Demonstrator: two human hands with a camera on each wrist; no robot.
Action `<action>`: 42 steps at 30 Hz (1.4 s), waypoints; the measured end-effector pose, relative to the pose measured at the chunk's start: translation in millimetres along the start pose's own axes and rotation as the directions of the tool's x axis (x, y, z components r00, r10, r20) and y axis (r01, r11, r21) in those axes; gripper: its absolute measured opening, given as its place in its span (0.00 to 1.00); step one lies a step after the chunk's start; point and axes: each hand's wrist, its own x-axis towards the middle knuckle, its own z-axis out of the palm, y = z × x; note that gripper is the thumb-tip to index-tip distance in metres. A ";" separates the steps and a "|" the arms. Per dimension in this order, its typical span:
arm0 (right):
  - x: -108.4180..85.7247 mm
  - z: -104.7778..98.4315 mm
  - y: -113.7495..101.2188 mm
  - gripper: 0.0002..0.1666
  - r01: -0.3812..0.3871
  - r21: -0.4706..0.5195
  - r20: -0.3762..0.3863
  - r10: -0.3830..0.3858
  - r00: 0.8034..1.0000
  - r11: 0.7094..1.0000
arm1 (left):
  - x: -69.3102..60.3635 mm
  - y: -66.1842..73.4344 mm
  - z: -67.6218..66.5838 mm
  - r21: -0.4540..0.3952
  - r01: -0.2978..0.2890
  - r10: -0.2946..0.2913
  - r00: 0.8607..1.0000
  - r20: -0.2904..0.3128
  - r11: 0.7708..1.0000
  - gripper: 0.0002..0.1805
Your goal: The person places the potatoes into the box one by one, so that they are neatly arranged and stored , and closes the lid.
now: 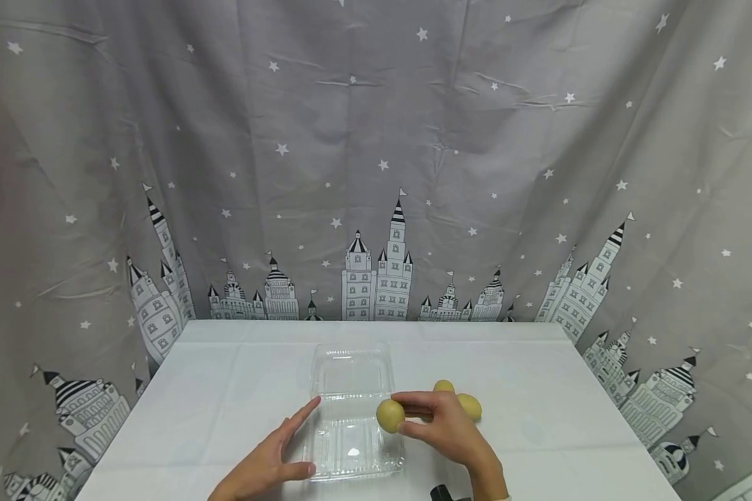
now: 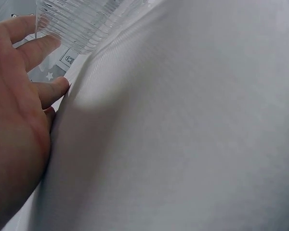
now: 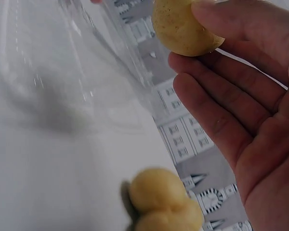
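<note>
A potato [image 1: 390,415], round and yellow, is pinched between the thumb and fingers of my right hand [image 1: 445,426], over the right side of a clear plastic container [image 1: 354,445]. The container lies open, its lid half [image 1: 353,372] toward the back. In the right wrist view the same potato [image 3: 183,29] sits at the fingertips of my right hand [image 3: 245,86]. My left hand [image 1: 269,459], fingers spread, is at the container's left edge; in the left wrist view, the fingers of my left hand [image 2: 19,91] are beside the ribbed plastic wall [image 2: 82,24].
Several more potatoes [image 1: 470,406] lie on the white table [image 1: 570,417] just behind and right of my right hand, also low in the right wrist view. A black object [image 1: 441,492] shows at the front edge by my right wrist. A grey patterned curtain [image 1: 376,139] hangs behind the table.
</note>
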 end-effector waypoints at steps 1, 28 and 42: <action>2.3 2.7 -0.4 0.25 0.005 -0.002 0.009 -0.005 1.000 1.000 | 0.0 1.0 0.2 -0.002 0.018 -0.018 1.000 0.003 1.000 0.56; 40.8 71.8 -5.3 0.22 0.051 0.052 0.275 -0.063 0.959 0.997 | 1.4 4.0 -3.3 -0.014 0.041 -0.040 0.998 0.045 0.999 0.52; 50.0 90.7 -4.0 0.23 0.028 0.022 0.393 -0.035 0.919 0.999 | 2.0 3.1 -4.3 0.013 0.064 -0.064 0.997 0.037 0.998 0.53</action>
